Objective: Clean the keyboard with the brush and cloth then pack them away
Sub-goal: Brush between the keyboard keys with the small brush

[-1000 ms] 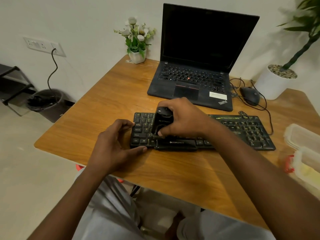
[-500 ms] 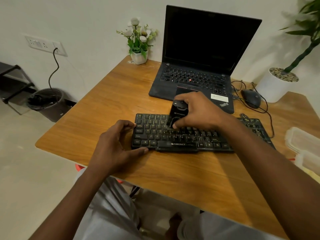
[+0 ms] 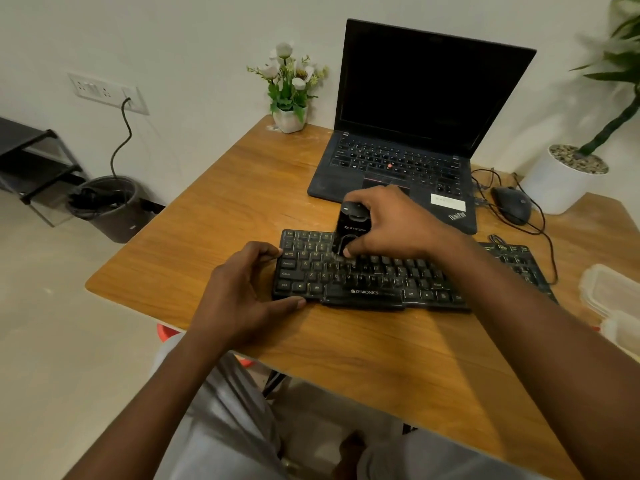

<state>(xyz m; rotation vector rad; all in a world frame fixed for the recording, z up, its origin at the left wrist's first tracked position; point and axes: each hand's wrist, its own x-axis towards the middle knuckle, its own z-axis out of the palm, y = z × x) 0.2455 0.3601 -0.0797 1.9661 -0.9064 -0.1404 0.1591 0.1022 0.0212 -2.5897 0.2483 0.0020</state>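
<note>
A black keyboard [image 3: 363, 278] lies across the wooden table [image 3: 346, 348]. My right hand [image 3: 391, 223] grips a black brush [image 3: 351, 227] by its body, with the brush end down on the upper key rows left of the middle. My left hand [image 3: 242, 289] holds the keyboard's left end, thumb along the front edge and fingers curled at the back corner. No cloth shows anywhere in view.
An open black laptop [image 3: 408, 133] stands behind the keyboard. A mouse [image 3: 512, 204] with its cable lies to the right, next to a white plant pot [image 3: 561, 181]. Clear plastic containers [image 3: 613, 299] sit at the right edge. A small flower pot [image 3: 289, 116] stands at the back.
My right hand has carried the brush from the keyboard's front rows up to the back rows, then slightly back down and left. My left hand has kept its hold.
</note>
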